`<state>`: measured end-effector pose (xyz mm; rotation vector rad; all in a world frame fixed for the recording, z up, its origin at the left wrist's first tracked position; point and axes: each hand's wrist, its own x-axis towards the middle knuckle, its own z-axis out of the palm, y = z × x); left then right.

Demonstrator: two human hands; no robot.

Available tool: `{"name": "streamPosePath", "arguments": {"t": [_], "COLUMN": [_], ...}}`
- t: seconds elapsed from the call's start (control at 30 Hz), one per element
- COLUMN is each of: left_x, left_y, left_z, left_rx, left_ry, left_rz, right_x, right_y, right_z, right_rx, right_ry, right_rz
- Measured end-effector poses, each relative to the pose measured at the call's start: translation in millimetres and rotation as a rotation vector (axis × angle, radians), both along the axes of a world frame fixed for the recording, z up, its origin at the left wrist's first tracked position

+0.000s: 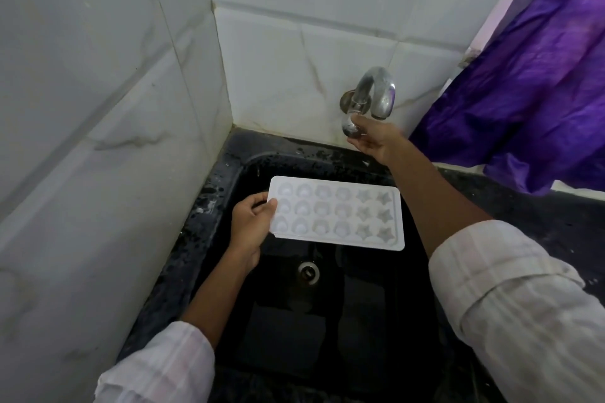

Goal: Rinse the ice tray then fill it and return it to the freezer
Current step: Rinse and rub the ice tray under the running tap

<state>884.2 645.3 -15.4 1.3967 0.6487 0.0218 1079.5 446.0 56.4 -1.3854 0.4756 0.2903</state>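
- White tiled walls (98,108) with grey marble veining meet in a corner behind the basin; grout lines run across both faces
- Black speckled stone sink (209,193), deep and rectangular, set into that corner; its rim is glossy with pale flecks
- Purple crumpled fabric curtain (540,91) hangs at the right, its lower edge down at counter level beside the sink
- Pale checked shirt sleeves, rolled up the forearm: right sleeve (510,304) large in the near corner, left sleeve (157,366) at the bottom edge
- White rectangular plastic ice tray (337,213) is held roughly level over the sink basin, moulds facing up; three rows of six, four columns of rounded moulds on the left, two columns of star moulds on the right; it sits nearer the person than the tap, clear of the sink walls
- Left hand (250,227) grips the tray's left short end; thumb lies on top of the rim, fingers are curled beneath and mostly hidden
- Right hand (373,141) reaches to the back wall; thumb and curled fingers close round the knob
- Chrome wall-mounted tap (376,88), spout arched over and pointing down; its rounded chrome knob (350,129) hangs under the body, inside the right hand's pinch
- Round metal drain (307,271) in the sink floor, below the tray's near edge
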Motion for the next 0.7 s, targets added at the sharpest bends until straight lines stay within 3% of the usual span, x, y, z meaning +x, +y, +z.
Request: {"name": "streamPosePath", "arguments": {"t": [0.47,0.6,0.7], "left_x": [4.2,1.7,-1.3], "left_y": [10.7,20.9,29.1], "left_z": [-2.6,-2.4,-2.7], "left_rx": [-0.008,0.001,0.022], "left_ry": [0.014,0.018,0.030], "left_rz": [0.019,0.062,0.091], "right_x": [-2.1,-53.6,-97.5], "right_y": [-13.4,-28.4,-25.9], "right_z": [-6.9,-15.7,-36.9], "right_rx": [-0.194,-0.478,-0.421], "right_ry": [-0.097,-0.136,-0.094], "right_rz": [0.087,-0.015,0.125]}}
